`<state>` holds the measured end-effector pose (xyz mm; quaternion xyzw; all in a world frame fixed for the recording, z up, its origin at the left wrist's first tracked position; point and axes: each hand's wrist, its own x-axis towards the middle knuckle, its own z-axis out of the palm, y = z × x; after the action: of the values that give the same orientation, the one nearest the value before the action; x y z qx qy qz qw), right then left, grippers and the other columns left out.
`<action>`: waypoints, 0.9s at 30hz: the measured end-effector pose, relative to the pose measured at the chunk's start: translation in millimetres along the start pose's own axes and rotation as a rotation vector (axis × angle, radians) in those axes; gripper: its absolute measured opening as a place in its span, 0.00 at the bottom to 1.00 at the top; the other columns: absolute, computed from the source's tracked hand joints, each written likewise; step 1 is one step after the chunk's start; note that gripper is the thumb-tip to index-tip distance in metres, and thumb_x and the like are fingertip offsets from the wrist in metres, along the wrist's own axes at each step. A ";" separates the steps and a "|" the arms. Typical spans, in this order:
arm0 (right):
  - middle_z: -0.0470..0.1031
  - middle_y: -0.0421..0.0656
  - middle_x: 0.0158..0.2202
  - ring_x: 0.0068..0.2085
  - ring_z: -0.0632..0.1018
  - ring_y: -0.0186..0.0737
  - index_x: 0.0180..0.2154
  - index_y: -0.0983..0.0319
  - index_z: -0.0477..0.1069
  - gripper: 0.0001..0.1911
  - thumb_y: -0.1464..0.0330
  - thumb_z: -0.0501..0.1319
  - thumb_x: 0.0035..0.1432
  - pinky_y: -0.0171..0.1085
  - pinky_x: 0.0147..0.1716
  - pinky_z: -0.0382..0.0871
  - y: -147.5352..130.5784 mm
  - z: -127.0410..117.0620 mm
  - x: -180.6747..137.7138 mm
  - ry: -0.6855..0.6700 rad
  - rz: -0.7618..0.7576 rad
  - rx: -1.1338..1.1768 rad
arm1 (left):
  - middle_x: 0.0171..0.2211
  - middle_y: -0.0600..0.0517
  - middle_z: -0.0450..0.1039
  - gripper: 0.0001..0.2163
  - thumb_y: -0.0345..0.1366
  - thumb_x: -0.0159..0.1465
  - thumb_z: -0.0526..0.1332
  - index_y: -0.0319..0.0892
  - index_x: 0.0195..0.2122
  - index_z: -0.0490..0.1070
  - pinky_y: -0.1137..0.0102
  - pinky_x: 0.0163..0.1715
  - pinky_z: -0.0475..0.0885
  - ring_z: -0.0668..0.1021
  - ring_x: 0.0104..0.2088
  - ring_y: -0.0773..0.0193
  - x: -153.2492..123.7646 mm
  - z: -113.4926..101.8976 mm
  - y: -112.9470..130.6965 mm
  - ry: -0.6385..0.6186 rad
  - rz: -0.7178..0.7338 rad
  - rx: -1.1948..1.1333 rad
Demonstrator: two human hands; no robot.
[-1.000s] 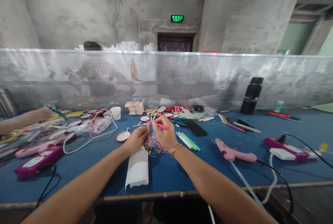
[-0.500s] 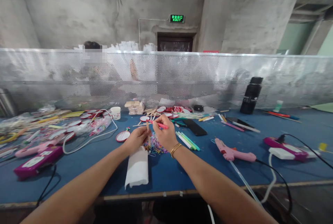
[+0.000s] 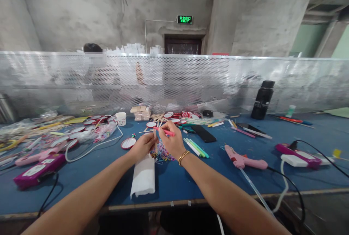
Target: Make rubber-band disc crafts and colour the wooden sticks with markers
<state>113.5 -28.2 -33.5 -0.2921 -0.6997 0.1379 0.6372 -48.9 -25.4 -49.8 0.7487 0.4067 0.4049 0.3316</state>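
Observation:
My left hand [image 3: 143,145] is closed around an upright wooden stick [image 3: 155,137] near the middle of the blue table [image 3: 191,176]. My right hand [image 3: 171,141] pinches a red pen [image 3: 165,131], its tip against the top of the stick. Under both hands lies a heap of coloured rubber bands [image 3: 163,154]. A folded white paper [image 3: 143,179] rests just below my left hand. A gold bracelet [image 3: 183,157] circles my right wrist.
A pink glue gun [image 3: 244,160] with cable lies right of my hands; green and white sticks [image 3: 196,147] and a black phone [image 3: 204,133] are nearby. Red-white round badges [image 3: 177,115], a black bottle [image 3: 262,99], magenta devices [image 3: 35,169] and a perforated metal screen [image 3: 174,82] with a person behind.
A co-worker's hand at the far left edge has withdrawn from view. My own hands, the pen and the stick have barely moved.

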 end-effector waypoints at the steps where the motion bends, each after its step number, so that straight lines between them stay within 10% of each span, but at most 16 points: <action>1: 0.70 0.38 0.27 0.30 0.72 0.36 0.30 0.58 0.64 0.05 0.67 0.56 0.59 0.35 0.33 0.66 0.3 0.1 0.0 -0.002 -0.003 -0.003 | 0.17 0.60 0.57 0.22 0.58 0.63 0.53 0.42 0.28 0.61 0.73 0.18 0.53 0.59 0.17 0.72 0.2 0.0 -0.7 -0.001 0.000 -0.002; 27: 0.71 0.38 0.27 0.29 0.72 0.36 0.30 0.59 0.64 0.06 0.66 0.56 0.59 0.35 0.31 0.65 -1.6 -0.2 -0.1 -0.003 0.018 -0.008 | 0.16 0.59 0.57 0.21 0.57 0.63 0.53 0.42 0.28 0.61 0.72 0.18 0.53 0.59 0.17 0.71 -0.4 -1.3 3.1 -0.006 -0.003 0.013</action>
<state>113.3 -29.6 -32.7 -0.3008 -0.6986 0.1412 0.6337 -49.1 -26.9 -46.8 0.7515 0.4094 0.3996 0.3286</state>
